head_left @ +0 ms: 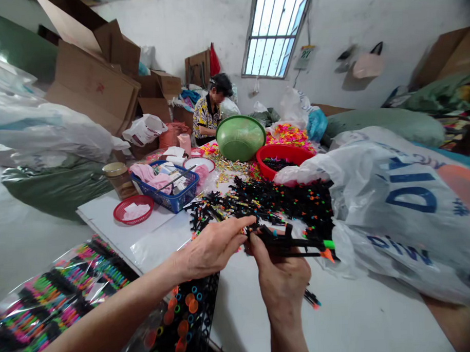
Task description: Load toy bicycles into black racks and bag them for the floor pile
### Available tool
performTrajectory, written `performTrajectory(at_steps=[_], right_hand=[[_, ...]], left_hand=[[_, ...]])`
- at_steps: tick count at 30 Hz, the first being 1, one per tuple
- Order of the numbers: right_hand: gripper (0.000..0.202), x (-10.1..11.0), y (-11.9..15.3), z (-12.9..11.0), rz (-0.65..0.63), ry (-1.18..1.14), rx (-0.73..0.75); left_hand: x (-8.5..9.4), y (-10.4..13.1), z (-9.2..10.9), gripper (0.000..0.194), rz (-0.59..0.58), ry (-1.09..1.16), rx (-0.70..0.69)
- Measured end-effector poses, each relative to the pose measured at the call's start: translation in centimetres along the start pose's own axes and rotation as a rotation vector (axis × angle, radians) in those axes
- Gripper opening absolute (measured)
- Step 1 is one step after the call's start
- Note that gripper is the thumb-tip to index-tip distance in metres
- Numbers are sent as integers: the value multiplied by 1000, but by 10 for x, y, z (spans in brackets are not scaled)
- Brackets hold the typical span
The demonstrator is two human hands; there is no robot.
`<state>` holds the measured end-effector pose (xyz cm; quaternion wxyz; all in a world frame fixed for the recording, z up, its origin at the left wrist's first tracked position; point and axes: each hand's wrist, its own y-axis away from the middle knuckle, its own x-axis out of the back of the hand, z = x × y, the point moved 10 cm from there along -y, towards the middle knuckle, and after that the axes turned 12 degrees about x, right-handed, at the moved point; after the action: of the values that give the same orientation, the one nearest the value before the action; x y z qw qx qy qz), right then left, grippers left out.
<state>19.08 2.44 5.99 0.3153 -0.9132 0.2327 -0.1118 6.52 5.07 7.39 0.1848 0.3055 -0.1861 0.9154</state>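
My right hand [282, 277] is closed around black plastic toy guns [287, 241], held level above the white table [378, 314]. Their muzzle ends point right, one tipped bright green and another orange. At the rear end of the toy guns, my left hand [210, 248] has its thumb and fingers drawn together, the index finger lying along the top. What sits between those fingertips is too small and too covered to name. Behind my hands spreads a large heap of similar black toy guns [298, 207]. A few loose black pieces [312, 299] lie beside my right wrist.
A blue basket [174, 201] and small red basket [134, 210] stand left. Farther back are a red basin [284, 159] and green colander [240, 137], near a seated person [207, 113]. A large plastic bag [394, 206] borders the right; packed toys [62, 295] fill the lower left.
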Motion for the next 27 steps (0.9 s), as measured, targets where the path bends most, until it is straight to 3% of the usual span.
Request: performTrajectory(at_steps=[2, 5, 7, 10, 12, 15, 17, 20, 23, 27], right_hand=[[22, 3, 4, 4, 39, 5, -59], [25, 0, 5, 16, 39, -114, -149], [26, -11, 2, 22, -69, -238, -163], [26, -31, -2, 23, -335, -315, -80], [19, -32, -2, 35, -385, -263, -55], [18, -30, 14, 83, -331, -172, -192], [21, -46, 42, 121, -416, -151, -319], [21, -78, 85, 162, -569, -154, -418], [16, -96, 101, 179, -608, -149, -418], [6, -110, 96, 179, -706, -75, -357]], left_hand=[[-4, 4, 10, 46, 11, -177, -63], [-11, 4, 11, 54, -30, -256, -6], [-15, 1, 9, 62, -69, -245, 31], [-24, -5, 12, 78, -172, -199, -19], [-25, -12, 7, 82, -220, -233, -46], [-4, -25, -13, 66, -61, -367, -1], [5, -27, -30, 48, 21, -448, 47], [-15, -20, -58, 38, -130, -554, 117], [-30, -13, -73, 38, -207, -572, 179], [-24, -24, -68, 42, -125, -532, 204]])
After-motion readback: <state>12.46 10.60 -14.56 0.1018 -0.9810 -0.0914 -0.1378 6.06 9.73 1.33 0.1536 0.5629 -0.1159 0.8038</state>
